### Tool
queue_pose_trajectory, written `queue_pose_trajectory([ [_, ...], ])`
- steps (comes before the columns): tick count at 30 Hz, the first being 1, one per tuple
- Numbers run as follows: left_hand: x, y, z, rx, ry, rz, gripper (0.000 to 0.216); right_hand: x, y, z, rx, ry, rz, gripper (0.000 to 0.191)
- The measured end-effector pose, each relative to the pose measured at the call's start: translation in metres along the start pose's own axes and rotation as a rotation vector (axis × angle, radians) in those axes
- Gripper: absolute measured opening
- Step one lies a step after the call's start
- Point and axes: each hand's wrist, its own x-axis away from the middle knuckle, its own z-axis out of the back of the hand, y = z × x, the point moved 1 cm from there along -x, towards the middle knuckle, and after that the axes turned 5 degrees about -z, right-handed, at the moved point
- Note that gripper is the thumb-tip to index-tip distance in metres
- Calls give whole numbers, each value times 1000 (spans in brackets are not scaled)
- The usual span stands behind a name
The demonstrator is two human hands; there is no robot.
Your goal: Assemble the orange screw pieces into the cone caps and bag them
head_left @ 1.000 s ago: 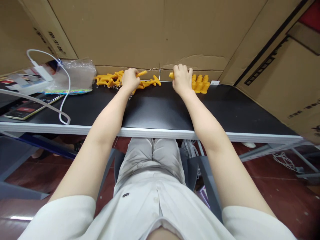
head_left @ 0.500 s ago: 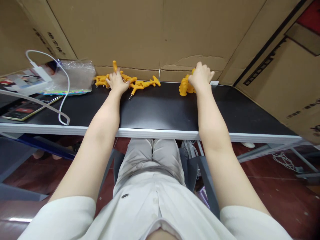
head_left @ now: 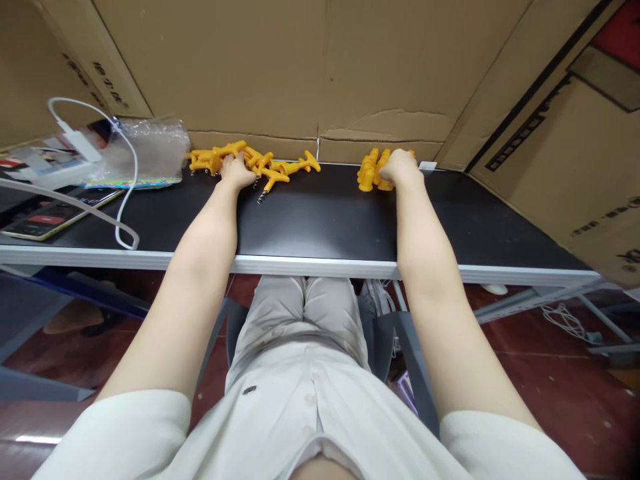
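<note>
The left hand (head_left: 236, 170) lies on the loose pile of orange corkscrews (head_left: 280, 171) at the back of the tabletop (head_left: 310, 220). The right hand (head_left: 400, 168) rests against the upright orange cluster (head_left: 369, 175). Neither grip can be told. It looks like mid-sorting; freeing one piece calls for a clean pinch.

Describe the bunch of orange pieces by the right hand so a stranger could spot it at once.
Look along the far edge of the black table, where it meets the cardboard wall. At the right hand sits a tight cluster of orange pieces, packed side by side. The other orange heap, by the left hand, lies sprawled and loose.
</note>
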Motion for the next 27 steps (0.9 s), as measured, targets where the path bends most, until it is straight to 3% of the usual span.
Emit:
queue_pose_trajectory([
  [3,-3,0,0,10,-29,-26,141,3,-2,1,-4,-2,-30,41],
  [5,-1,3,2,8,-14,9,143,9,-4,3,-1,-18,-42,41],
  [10,10,11,8,-64,-5,98,128,13,-6,4,33,13,-26,43],
  [18,17,31,18,-132,47,-10,111,14,-7,3,16,-23,-7,42],
  [22,20,61,26,-196,45,-88,68,19,-10,8,-35,16,5,28],
  [25,25,82,28,-246,-92,-86,50,16,-10,11,-135,114,20,8],
  [27,29,88,26,-326,-307,-53,40,11,-10,11,-205,176,55,18],
])
